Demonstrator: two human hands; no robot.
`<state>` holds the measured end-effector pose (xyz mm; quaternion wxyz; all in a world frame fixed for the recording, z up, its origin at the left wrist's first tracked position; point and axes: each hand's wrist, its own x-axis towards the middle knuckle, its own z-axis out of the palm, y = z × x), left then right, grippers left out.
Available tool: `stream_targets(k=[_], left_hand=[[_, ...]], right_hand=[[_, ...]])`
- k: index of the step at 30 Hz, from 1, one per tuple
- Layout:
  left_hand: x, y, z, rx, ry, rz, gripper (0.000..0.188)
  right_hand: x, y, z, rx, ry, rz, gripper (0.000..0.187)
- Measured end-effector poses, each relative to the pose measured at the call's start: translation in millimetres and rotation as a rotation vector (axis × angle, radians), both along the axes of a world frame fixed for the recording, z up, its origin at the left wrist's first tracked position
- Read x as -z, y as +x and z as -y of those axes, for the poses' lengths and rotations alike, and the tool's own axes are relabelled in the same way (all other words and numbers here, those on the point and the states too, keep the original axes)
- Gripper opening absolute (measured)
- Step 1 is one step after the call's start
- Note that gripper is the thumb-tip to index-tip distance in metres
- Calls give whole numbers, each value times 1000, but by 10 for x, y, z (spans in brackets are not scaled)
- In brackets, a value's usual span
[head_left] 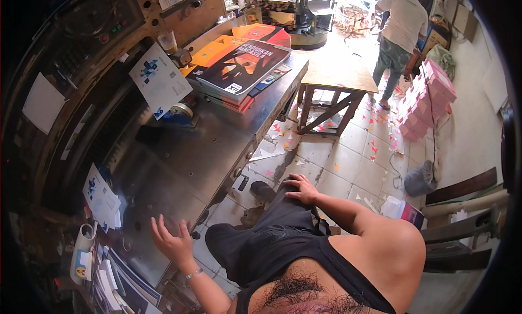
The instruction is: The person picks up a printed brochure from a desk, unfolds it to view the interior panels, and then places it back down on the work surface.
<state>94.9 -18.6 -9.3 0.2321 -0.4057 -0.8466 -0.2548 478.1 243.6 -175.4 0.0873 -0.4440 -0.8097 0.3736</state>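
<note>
My left hand [174,240] hovers over or rests at the near edge of the metal worktable [163,172], fingers spread, with nothing in it. A band circles that wrist. On my dark-clothed thigh lies my right hand [303,189], its fingers apart and empty. Past my left hand, farther along the table, stands a stack of books [247,69] with a dark-covered one on top and orange ones behind. Beside the stack are a tape dispenser [182,114] and a white sheet with blue shapes [159,81]. Another such sheet [99,191] leans nearer me at the left.
Papers and booklets [119,281] pile up at the lower left, near a white mug-like container [84,243]. A wooden table [342,74] stands beyond the worktable. Paper scraps litter the tiled floor [321,151]. At right are pink stacks [427,99] and a grey bin [420,179]; a person [402,20] stands far back.
</note>
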Motion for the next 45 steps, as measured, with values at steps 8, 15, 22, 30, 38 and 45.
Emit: stream_targets(k=[8,15,22,30,38,45], left_hand=[[8,-5,7,3,-9,7,62],[32,-18,2,6,10,7,61],[9,2,-1,10,-2,-9,60],[15,-4,-3,20,2,-5,59],[28,-3,1,22,13,-13,59],[16,-3,-4,15,-1,-20,59]], right_hand=[[-57,-10,30,14,4,8,61],[-35,0,11,-4,19,-6,61],[-28,5,5,-14,32,-9,62],[4,12,8,-6,41,-5,62],[-31,4,15,-9,38,-3,62],[13,6,4,-3,33,-14,62]])
